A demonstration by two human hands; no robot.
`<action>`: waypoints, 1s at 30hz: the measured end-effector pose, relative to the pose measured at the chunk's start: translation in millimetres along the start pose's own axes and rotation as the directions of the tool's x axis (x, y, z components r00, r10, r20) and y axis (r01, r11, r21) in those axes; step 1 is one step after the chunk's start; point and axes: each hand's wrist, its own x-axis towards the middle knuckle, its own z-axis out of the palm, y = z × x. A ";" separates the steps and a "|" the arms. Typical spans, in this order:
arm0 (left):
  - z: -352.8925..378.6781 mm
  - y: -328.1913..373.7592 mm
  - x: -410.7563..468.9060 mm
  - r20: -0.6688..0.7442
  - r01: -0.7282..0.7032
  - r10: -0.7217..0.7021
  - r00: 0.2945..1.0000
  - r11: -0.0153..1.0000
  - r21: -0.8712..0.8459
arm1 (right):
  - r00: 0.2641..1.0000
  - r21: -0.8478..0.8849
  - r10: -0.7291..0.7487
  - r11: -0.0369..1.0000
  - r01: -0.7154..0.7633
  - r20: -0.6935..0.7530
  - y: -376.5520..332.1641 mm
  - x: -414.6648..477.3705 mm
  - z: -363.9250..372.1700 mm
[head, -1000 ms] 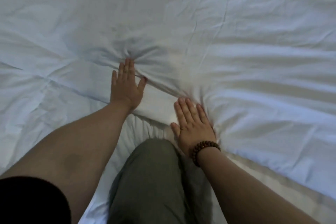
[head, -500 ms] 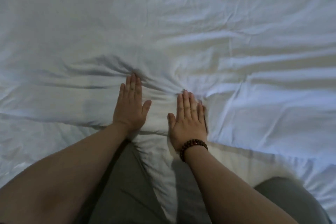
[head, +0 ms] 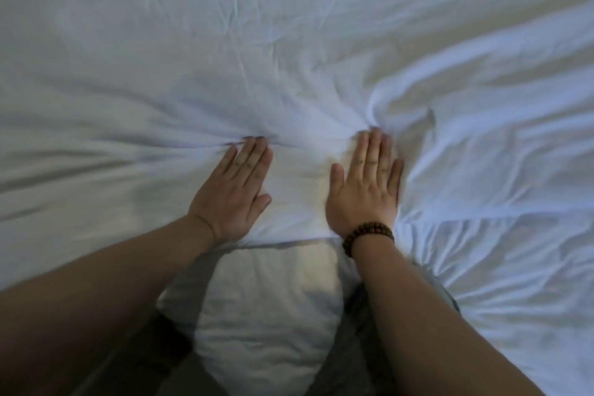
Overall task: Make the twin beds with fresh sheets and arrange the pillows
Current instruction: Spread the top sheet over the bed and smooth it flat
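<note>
The white sheet (head: pixel 289 42) lies directly under the right hand (head: pixel 364 190) and spreads away beyond its fingertips and to both sides. The sheet's near edge runs just behind that hand's wrist, which wears a bead bracelet (head: pixel 368 236). The right hand presses flat, fingers straight and close together, gripping nothing. Just beside it, the left hand (head: pixel 233 193) presses flat likewise. The cloth is rumpled, with creases fanning out from the right hand's fingertips.
</note>
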 end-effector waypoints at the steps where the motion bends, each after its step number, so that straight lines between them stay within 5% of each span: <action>1: -4.3 13.2 15.3 -0.006 -0.047 0.047 0.999 0.999 -0.008 | 0.999 0.006 0.030 1.000 -0.030 -0.021 14.8 5.3 -5.1; 8: -25.8 138.0 145.1 -0.021 -0.425 0.425 0.905 0.905 -0.012 | 0.955 0.014 0.256 0.966 -0.257 -0.152 120.8 42.6 -35.6; 23: -31.7 257.5 251.6 -0.109 -0.590 0.583 0.805 0.805 -0.056 | 0.757 0.142 0.591 0.805 -0.576 -0.279 302.2 118.5 -89.2; 30: -36.3 302.6 288.9 -0.132 -0.673 0.661 0.739 0.733 -0.096 | 0.623 0.243 0.764 0.645 -0.725 -0.167 391.6 131.8 -113.2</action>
